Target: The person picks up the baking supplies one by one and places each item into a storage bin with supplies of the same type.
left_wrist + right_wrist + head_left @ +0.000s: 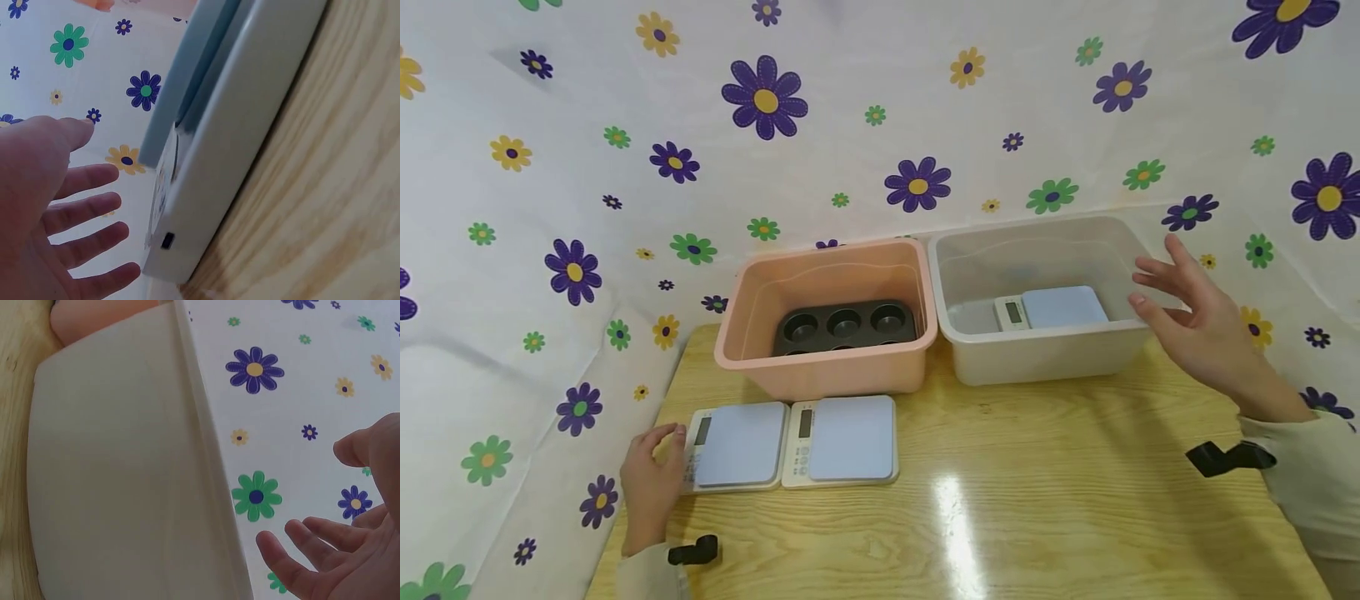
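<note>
Two kitchen scales lie side by side on the table, the left scale (pixel 741 446) and the right scale (pixel 850 440), both with pale blue platforms. My left hand (pixel 653 482) is at the left scale's outer edge; the left wrist view shows its fingers spread and holding nothing. Over the right end of a white bin (pixel 1037 354) hovers my right hand (pixel 1198 325), fingers apart, with nothing in it. Inside that bin lies a third kitchen scale (pixel 1063 307). In the right wrist view the bin's outer wall (pixel 112 462) fills the left half.
A pink bin (pixel 842 373) stands left of the white bin and holds a dark muffin tin (pixel 820 337). Both bins are at the back of the wooden table (pixel 1037 475). Behind and to the left hangs a flower-patterned cloth (pixel 842 108).
</note>
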Available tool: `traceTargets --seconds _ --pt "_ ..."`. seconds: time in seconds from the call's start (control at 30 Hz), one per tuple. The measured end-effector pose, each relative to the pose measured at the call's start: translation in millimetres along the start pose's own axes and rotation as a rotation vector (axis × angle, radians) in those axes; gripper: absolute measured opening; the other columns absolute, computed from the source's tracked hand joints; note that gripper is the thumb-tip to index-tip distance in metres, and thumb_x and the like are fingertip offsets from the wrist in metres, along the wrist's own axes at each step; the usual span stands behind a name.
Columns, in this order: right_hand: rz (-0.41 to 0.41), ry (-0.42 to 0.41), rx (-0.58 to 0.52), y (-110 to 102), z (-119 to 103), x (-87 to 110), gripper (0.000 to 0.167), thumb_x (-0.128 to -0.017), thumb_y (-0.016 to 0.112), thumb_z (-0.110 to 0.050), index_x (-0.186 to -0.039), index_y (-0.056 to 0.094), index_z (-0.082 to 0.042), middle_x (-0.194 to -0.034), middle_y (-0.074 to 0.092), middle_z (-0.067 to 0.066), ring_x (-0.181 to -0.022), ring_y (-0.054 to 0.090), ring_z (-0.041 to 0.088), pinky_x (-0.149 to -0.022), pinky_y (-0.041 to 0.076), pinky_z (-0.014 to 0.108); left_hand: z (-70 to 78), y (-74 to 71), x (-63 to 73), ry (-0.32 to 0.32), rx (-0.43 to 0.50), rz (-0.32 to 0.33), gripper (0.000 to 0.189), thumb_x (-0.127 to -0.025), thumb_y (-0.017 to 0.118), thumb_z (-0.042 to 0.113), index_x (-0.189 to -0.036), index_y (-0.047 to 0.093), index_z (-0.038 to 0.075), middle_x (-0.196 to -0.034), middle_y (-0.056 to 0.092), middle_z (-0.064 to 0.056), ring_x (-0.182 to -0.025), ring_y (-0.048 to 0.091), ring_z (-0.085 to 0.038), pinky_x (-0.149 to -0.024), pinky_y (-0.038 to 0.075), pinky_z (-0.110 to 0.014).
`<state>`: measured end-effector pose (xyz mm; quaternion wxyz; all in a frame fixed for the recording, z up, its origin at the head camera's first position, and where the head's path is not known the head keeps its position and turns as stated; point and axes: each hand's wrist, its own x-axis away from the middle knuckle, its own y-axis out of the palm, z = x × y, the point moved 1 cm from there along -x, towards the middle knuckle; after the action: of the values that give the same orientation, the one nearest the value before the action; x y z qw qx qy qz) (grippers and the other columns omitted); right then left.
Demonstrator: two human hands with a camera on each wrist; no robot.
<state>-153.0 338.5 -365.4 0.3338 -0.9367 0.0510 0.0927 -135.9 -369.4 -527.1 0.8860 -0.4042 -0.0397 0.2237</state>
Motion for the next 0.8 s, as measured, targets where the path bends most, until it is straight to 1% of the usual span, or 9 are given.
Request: traceTargets --seconds 0.03,0.07,0.13,0.23,0.3,0.37,0.5,0.67,0.8 --pt "0.009 -0.003 0.005 -1.0 1.6 0.5 0.084 -0.114 0.060 -0.030 -0.173 0.002 -0.047 -0.175 0.041 0.017 -0.136 0.046 -0.019 -0.097 0.039 -0.006 -0.9 -1.4 0.6 -0.004 -0.006 -0.013 0.053 -0.114 0.055 0.042 -0.141 0.067 -0.002 -0.152 0.055 -0.031 -0.146 0.048 -0.055 -0.123 0.037 -0.074" --pt "0.018 -0.002 0.007 -2.4 3.4 0.9 0.084 -0.114 0.059 -0.029 -0.173 0.002 -0.047 -0.175 0.041 0.017 -0.135 0.046 -0.020 -0.098 0.038 -0.005 -1.5 -2.2 1.2 -0.004 -0.008 -0.024 0.054 -0.114 0.057 0.042 -0.142 0.066 -0.003 -0.152 0.054 -0.032 -0.146 0.048 -0.055 -0.122 0.037 -0.074" --pt "0.029 0.012 0.007 -5.3 7.6 1.8 0.083 -0.114 0.058 -0.030 -0.172 0.002 -0.048 -0.177 0.039 0.016 -0.138 0.046 -0.019 -0.111 0.038 0.002 -2.9 -3.2 3.1 0.002 -0.009 -0.042 0.055 -0.112 0.060 0.043 -0.143 0.065 -0.003 -0.153 0.053 -0.033 -0.144 0.048 -0.055 -0.121 0.038 -0.074" --pt "0.051 0.045 0.019 -8.7 15.0 3.6 0.080 -0.115 0.055 -0.033 -0.172 0.002 -0.049 -0.179 0.035 0.012 -0.146 0.044 -0.014 -0.116 0.035 0.003 -7.7 -3.4 6.1 0.000 -0.010 -0.075 0.057 -0.110 0.065 0.044 -0.144 0.064 -0.002 -0.155 0.051 -0.033 -0.143 0.048 -0.055 -0.120 0.039 -0.075" --pt "0.063 0.062 0.020 -9.5 19.5 5.5 0.079 -0.115 0.054 -0.033 -0.173 0.002 -0.048 -0.180 0.034 0.011 -0.153 0.043 -0.007 -0.114 0.035 0.001 -12.7 -3.2 7.4 0.003 -0.016 -0.093 0.059 -0.108 0.067 0.045 -0.144 0.064 -0.002 -0.155 0.051 -0.033 -0.143 0.049 -0.055 -0.120 0.039 -0.075" --pt "0.076 0.076 0.018 -9.5 24.0 6.9 0.078 -0.115 0.054 -0.034 -0.173 0.003 -0.046 -0.180 0.033 0.009 -0.157 0.041 -0.002 -0.103 0.035 -0.006 -18.3 -3.2 7.8 0.006 -0.032 -0.103 0.060 -0.107 0.069 0.046 -0.144 0.064 -0.001 -0.155 0.051 -0.032 -0.143 0.049 -0.055 -0.119 0.040 -0.075" --pt "0.104 0.082 -0.018 -8.5 33.7 8.7 0.078 -0.115 0.055 -0.029 -0.175 0.007 -0.040 -0.181 0.032 0.007 -0.162 0.037 0.005 -0.104 0.036 -0.006 -24.9 -5.3 8.4 0.020 -0.050 -0.102 0.061 -0.105 0.071 0.047 -0.143 0.066 0.001 -0.154 0.052 -0.032 -0.140 0.052 -0.053 -0.115 0.044 -0.072" --pt "0.141 0.075 -0.039 -6.4 46.3 11.4 0.075 -0.114 0.056 -0.024 -0.176 0.014 -0.035 -0.180 0.032 0.009 -0.161 0.039 0.008 -0.109 0.036 -0.003 -21.7 -7.4 10.3 0.003 -0.042 -0.127 0.063 -0.104 0.072 0.049 -0.144 0.066 0.003 -0.155 0.052 -0.029 -0.137 0.054 -0.050 -0.112 0.049 -0.068" --pt "0.190 0.070 -0.050 -4.3 52.4 12.9 0.070 -0.113 0.056 -0.020 -0.175 0.025 -0.025 -0.180 0.030 0.004 -0.162 0.037 0.010 -0.112 0.035 -0.002 -20.1 -6.1 11.1 -0.014 -0.038 -0.150 0.064 -0.103 0.073 0.051 -0.144 0.066 0.003 -0.154 0.053 -0.028 -0.138 0.055 -0.049 -0.115 0.049 -0.069"
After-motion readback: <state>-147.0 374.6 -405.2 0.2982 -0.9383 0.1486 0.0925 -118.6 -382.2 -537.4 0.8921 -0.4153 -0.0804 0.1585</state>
